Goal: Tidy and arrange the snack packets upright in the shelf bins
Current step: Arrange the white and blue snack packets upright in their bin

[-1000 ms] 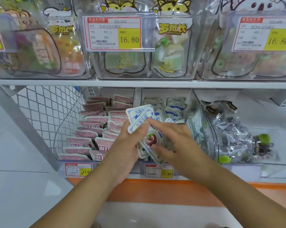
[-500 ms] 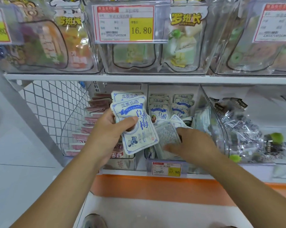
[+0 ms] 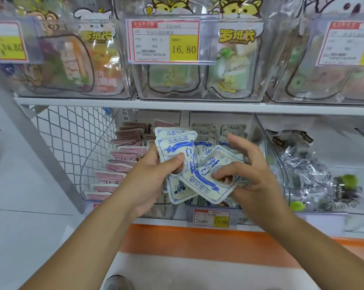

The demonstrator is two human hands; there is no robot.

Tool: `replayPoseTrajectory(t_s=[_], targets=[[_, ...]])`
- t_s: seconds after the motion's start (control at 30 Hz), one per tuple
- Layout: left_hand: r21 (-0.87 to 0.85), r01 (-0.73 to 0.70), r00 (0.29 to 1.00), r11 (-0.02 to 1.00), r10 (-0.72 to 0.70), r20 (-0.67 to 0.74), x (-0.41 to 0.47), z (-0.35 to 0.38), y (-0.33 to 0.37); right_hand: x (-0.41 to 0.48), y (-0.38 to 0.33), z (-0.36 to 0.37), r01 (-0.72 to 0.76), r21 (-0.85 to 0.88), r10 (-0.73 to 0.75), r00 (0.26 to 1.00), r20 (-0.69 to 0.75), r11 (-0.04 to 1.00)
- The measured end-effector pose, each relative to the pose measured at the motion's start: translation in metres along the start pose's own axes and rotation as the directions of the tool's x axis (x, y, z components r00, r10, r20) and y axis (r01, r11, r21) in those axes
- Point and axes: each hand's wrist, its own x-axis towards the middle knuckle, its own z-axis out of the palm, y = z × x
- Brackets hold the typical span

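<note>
Both hands work in front of the middle bin on the lower shelf. The left hand is closed on a small stack of white-and-blue packets, thumb pressed across the front of the top one, the stack held roughly upright with its tops toward the shelf above. The right hand pinches a single packet, thumb on its face and fingers behind, with the other fingers spread loose; this packet is tilted and turned nearly upside down against the stack, overlapping its lower edge. More of the same packets stand in rows behind, inside the bin. The left bin holds pink packets in leaning rows, and the right bin holds loose silver-wrapped sweets. The packets look light, thin and soft, with glossy film that likely slides easily one on another, so a stack would fan out if gripped loosely. Each has a bulge near the middle where the contents sit and flat sealed borders; a pinch across the flat edges or top seal should give better control than pressing on the bulge. The tilted packet needs turning right way up before joining the stack, and the stack should probably be squared by its edges before it goes back into the middle bin upright.
</note>
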Motion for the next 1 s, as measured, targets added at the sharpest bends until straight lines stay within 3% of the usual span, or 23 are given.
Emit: replayPoseTrajectory(t_s=[0.17, 0.27, 0.4, 0.5, 0.63, 0.73, 0.8, 0.9, 0.97, 1.0], targets=[[0.141, -0.030, 0.990, 0.990, 0.010, 0.144, -0.003, -0.004, 0.001, -0.001, 0.000, 0.005, 0.083, -0.059, -0.083, 0.997, 0.004, 0.995], [0.128, -0.065, 0.992, 0.990, 0.050, 0.117, -0.003, -0.003, 0.000, 0.003, -0.002, 0.004, 0.076, -0.073, -0.072, 0.996, 0.060, 0.994], [0.116, -0.064, 0.997, 0.991, 0.059, 0.042, 0.003, -0.012, 0.001, 0.006, -0.004, -0.009, -0.141, 0.088, 0.117, 0.965, 0.236, 0.986], [0.134, -0.054, 0.998, 0.989, 0.048, 0.047, 0.004, -0.015, 0.002, 0.008, -0.009, -0.016, -0.323, 0.242, 0.264, 0.933, 0.245, 0.915], [0.150, -0.029, 0.995, 0.988, 0.015, 0.095, 0.003, -0.006, -0.003, 0.013, -0.022, -0.008, -0.387, 0.110, 0.344, 0.895, 0.285, 0.915], [0.053, 0.007, 0.997, 0.999, -0.011, 0.072, 0.004, -0.003, -0.005, 0.014, -0.025, -0.003, -0.453, 0.144, 0.412, 0.877, 0.246, 0.880], [-0.031, 0.006, 1.000, 0.999, -0.006, 0.016, 0.005, -0.004, -0.005, 0.016, -0.021, -0.005, -0.521, 0.213, 0.497, 0.853, 0.158, 0.827], [-0.062, -0.006, 1.000, 0.998, 0.004, -0.027, 0.004, 0.000, -0.005, 0.017, -0.015, -0.009, -0.548, 0.524, 0.620, 0.783, 0.048, 0.652], [-0.071, 0.002, 1.000, 0.997, -0.004, -0.027, 0.002, 0.006, -0.007, 0.019, -0.021, -0.003, -0.513, 0.662, 0.634, 0.770, 0.074, 0.546], [-0.078, 0.013, 1.000, 0.997, -0.015, -0.023, 0.001, 0.010, -0.008, 0.019, -0.025, 0.002, -0.531, 0.646, 0.625, 0.774, 0.105, 0.549]])
